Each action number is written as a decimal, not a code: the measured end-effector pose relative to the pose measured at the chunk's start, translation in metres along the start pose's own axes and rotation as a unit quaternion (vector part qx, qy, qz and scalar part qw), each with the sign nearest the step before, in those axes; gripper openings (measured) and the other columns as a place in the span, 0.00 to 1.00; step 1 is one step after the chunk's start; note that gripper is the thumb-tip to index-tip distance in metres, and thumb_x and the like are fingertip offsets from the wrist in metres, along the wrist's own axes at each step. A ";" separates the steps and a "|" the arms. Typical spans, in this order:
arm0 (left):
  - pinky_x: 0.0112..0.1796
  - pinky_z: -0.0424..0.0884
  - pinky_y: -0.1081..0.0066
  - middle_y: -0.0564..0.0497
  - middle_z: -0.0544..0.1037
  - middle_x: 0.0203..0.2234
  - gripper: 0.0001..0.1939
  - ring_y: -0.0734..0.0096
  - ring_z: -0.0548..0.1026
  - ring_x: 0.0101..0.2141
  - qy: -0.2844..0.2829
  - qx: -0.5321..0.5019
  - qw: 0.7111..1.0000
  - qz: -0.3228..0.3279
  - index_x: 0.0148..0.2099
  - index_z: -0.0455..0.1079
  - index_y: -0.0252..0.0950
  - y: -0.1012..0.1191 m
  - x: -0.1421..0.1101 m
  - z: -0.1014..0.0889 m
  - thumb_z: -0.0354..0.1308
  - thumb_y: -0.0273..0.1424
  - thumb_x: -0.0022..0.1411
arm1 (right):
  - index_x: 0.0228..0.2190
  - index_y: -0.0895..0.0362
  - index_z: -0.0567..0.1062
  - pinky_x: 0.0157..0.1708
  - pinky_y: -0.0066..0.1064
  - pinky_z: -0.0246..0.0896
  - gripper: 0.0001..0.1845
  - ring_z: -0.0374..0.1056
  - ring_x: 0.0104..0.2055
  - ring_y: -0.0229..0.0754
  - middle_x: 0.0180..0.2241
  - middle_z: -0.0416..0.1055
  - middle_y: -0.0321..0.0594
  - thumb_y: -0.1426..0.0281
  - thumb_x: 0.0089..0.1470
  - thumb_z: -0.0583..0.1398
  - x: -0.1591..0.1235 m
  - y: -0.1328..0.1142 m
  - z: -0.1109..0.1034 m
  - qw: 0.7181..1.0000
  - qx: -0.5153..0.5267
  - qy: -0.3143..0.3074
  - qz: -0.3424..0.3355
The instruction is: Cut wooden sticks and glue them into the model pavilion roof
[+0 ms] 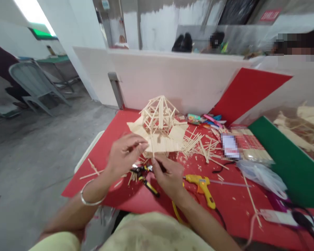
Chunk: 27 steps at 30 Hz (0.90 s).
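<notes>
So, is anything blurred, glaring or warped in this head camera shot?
In the head view, the bright patch at upper left is washed out; also there, the left hand looks slightly smeared, the chair seems stretched and leaning, and blocky pixels hide part of the upper right; same view, the stick model reads fairly clearly, though fine detail is soft.

I'm looking into a craft workshop: glue gun [202, 185] and loose sticks [196, 143] near, concrete floor [68, 143] left.

Grey floor [68, 139]; white pillar [80, 38]; chair [31, 79] at left; bright light [36, 13].
</notes>
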<state>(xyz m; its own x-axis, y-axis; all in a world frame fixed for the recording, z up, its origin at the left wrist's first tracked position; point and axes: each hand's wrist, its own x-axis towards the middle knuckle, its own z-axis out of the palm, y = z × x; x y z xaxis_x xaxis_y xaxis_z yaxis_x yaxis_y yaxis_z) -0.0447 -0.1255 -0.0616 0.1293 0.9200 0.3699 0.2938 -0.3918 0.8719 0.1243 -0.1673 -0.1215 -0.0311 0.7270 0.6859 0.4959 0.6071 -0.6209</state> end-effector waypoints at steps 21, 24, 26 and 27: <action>0.16 0.67 0.76 0.52 0.75 0.29 0.13 0.76 0.72 0.17 -0.043 -0.390 0.849 -0.354 0.44 0.65 0.36 -0.090 -0.130 0.064 0.60 0.38 0.62 | 0.55 0.59 0.70 0.43 0.42 0.59 0.21 0.63 0.45 0.52 0.44 0.70 0.51 0.66 0.62 0.54 -0.087 0.055 -0.007 0.873 -0.390 -0.276 0.101; 0.13 0.61 0.78 0.53 0.76 0.25 0.13 0.77 0.70 0.15 -0.025 -0.382 0.850 -0.361 0.41 0.62 0.37 -0.090 -0.130 0.061 0.58 0.40 0.63 | 0.55 0.60 0.68 0.45 0.41 0.61 0.22 0.64 0.46 0.51 0.45 0.68 0.52 0.65 0.63 0.54 -0.096 0.054 -0.011 0.899 -0.349 -0.239 0.116; 0.13 0.59 0.79 0.53 0.76 0.23 0.14 0.78 0.68 0.14 -0.017 -0.369 0.858 -0.358 0.40 0.62 0.37 -0.091 -0.130 0.060 0.57 0.42 0.64 | 0.56 0.60 0.67 0.44 0.39 0.64 0.23 0.65 0.47 0.50 0.46 0.68 0.52 0.62 0.63 0.53 -0.100 0.046 -0.019 0.921 -0.299 -0.218 0.120; 0.14 0.59 0.79 0.54 0.75 0.22 0.14 0.78 0.68 0.13 -0.019 -0.361 0.861 -0.356 0.40 0.62 0.36 -0.092 -0.130 0.059 0.57 0.42 0.64 | 0.56 0.59 0.67 0.43 0.38 0.65 0.23 0.66 0.47 0.49 0.46 0.68 0.52 0.62 0.63 0.53 -0.102 0.041 -0.024 0.931 -0.270 -0.216 0.116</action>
<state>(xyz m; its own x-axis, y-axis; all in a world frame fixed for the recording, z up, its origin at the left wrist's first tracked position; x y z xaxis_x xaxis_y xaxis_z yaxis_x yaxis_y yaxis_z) -0.0325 -0.2095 -0.2084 0.1949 0.9198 -0.3407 -0.3532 0.3898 0.8505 0.1685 -0.2245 -0.2083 -0.1568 0.9507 0.2677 0.8932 0.2521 -0.3723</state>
